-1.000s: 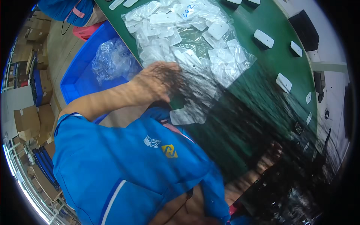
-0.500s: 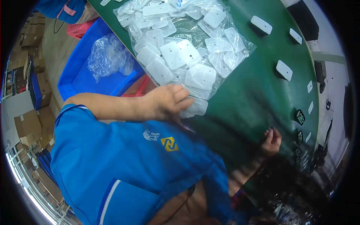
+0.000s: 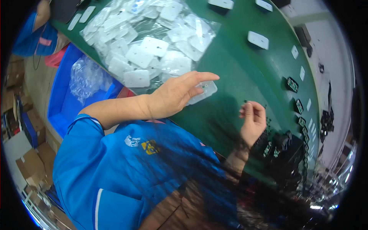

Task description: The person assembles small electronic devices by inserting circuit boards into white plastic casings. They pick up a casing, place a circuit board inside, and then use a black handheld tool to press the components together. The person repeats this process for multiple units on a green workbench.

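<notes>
My left hand (image 3: 172, 94) reaches over the green table with its index finger stretched out. Its thumb lies across a white rounded plastic plate (image 3: 207, 90) with small holes; the other fingers are partly hidden. To the right, my right hand (image 3: 253, 122) is closed in a pinch, a tiny dark piece (image 3: 245, 101) at its fingertips, too small to name. Beyond my left hand lies a clear plastic bag (image 3: 210, 27) with many similar plates (image 3: 155, 46) on and in it. Dark strands of hair blur the area below my right hand.
A blue bin (image 3: 57, 103) with crumpled clear plastic (image 3: 86, 78) stands left of the table (image 3: 230, 57). White-topped pieces (image 3: 258, 40) and green circuit boards in dark housings (image 3: 292, 84) line the right edge. Black parts (image 3: 283, 140) lie near my right hand. Another person's sleeve (image 3: 32, 36) shows at upper left.
The view has shifted, so the bag and bin appear further left. My right hand has come closer to my left. The left hand has moved away from the bag with the plate.
</notes>
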`<state>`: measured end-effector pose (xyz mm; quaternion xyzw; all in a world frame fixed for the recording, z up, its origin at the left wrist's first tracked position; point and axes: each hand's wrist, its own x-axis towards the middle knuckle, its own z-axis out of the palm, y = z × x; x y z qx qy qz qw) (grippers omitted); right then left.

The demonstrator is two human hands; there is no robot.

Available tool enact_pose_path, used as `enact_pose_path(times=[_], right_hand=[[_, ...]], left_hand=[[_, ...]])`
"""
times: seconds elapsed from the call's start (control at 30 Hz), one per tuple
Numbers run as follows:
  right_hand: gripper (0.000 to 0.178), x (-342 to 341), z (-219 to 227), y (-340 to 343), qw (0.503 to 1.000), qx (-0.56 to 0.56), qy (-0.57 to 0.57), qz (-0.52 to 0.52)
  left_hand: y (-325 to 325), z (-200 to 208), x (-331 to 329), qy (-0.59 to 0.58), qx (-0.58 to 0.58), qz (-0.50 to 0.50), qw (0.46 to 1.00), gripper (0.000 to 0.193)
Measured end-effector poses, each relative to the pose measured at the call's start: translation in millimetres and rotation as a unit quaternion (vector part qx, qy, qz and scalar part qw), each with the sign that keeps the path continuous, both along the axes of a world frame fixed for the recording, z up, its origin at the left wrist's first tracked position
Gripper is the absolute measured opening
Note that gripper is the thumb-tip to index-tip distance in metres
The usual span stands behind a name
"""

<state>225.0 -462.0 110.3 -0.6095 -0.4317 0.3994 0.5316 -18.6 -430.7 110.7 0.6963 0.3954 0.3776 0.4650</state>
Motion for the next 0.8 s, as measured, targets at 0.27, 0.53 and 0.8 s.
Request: enact_pose_path(times=[0.27,0.53,0.8], right_hand=[[0.005,-20.8,20.4,-19.8,0.992,0.073,0.103,0.009],[0.008,-11.4,14.4,-35.0,0.994,0.101,-0.019,-0.023],[0.009,-14.8,10.7,-35.9,0.956,0.196,-0.216,-0.042]], left_hand=[[5.2,9.0,45.4,0.111,0.236,-0.021,0.965,0.018],[-1.7,9.8,74.2,-0.152,-0.286,-0.097,0.941,0.030],[-8.0,15.6,86.6,-0.122,-0.167,-0.077,0.976,0.015]])
